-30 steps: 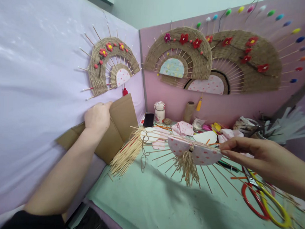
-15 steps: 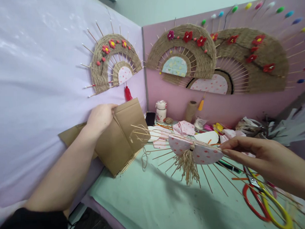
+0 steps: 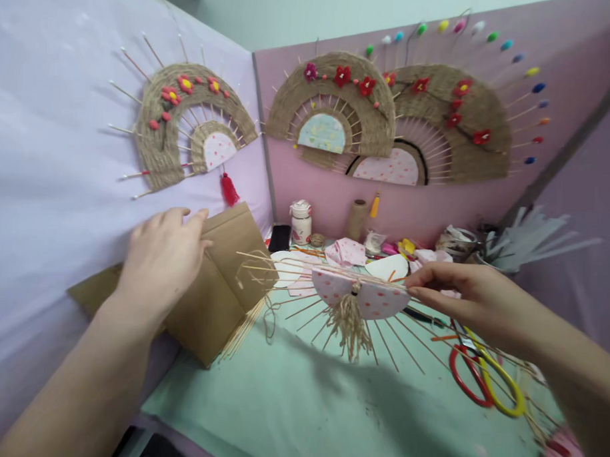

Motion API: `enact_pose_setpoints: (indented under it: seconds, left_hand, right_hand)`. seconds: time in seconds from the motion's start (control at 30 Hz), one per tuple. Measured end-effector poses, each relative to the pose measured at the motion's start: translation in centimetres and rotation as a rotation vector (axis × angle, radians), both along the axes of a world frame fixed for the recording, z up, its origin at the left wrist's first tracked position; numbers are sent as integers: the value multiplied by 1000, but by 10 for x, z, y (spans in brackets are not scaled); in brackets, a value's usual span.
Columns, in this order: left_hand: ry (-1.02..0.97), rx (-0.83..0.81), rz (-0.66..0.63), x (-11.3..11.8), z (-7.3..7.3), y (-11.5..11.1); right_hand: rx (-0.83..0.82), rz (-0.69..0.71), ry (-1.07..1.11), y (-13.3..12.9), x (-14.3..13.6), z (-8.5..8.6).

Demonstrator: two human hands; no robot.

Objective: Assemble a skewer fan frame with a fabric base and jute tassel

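Note:
My right hand [image 3: 450, 290] pinches a small fan frame by one end of its straight edge. A pink-dotted half circle of fabric [image 3: 382, 302] forms its middle, and thin sticks spread out below it. From the centre hangs a twine tassel [image 3: 350, 323]. My left hand [image 3: 161, 257] is over the folded brown cardboard [image 3: 220, 285], its fingers stretched and apart. Whether it still touches the cardboard I cannot tell. Several thin sticks [image 3: 244, 330] poke out from under the cardboard's lower edge, and a loose loop of twine [image 3: 269, 324] dangles beside it.
Red and yellow scissors [image 3: 502, 379] lie at the right on the green table cover [image 3: 299, 401]. Along the back stand a white bottle [image 3: 300, 223], a phone [image 3: 279, 238], a cardboard tube [image 3: 356, 220] and dotted fabric [image 3: 345, 252]. Twine-woven fans [image 3: 340, 76] hang on the walls.
My left hand has loosened from the cardboard's top edge and opened. The view has swung somewhat right. My right hand still holds the fan frame.

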State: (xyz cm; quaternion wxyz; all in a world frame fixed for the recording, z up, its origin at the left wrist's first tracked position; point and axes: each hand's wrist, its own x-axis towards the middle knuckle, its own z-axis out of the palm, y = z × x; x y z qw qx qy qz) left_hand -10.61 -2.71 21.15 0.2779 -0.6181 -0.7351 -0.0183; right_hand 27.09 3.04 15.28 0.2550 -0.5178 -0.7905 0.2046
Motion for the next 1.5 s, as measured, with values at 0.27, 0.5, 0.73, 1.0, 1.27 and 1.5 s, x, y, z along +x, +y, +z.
enact_pose_setpoints:
  seconds: [0.27,0.5,0.73,1.0,1.27,1.5]
  left_hand:
    - [-629,-131,-1003,128,-26,18]
    - [-829,-544,-1042,154,-35,70]
    - [-922,-559,-1004,156,-36,69]
    - [-868,-472,-956,156,-40,64]
    - [-801,-442,-944,157,-43,60]
    - [-716,-394,-931,157,-47,60]
  right_hand:
    - [-95,21,34,-8,-11,13]
    - [-132,66,112,-16,-7,14]
    - [-131,68,110,-19,-9,18]
    - [-87,14,101,-27,-6,16]
    - [300,-17,-5,-44,5,1]
    - [584,-411,126,-86,36,-6]
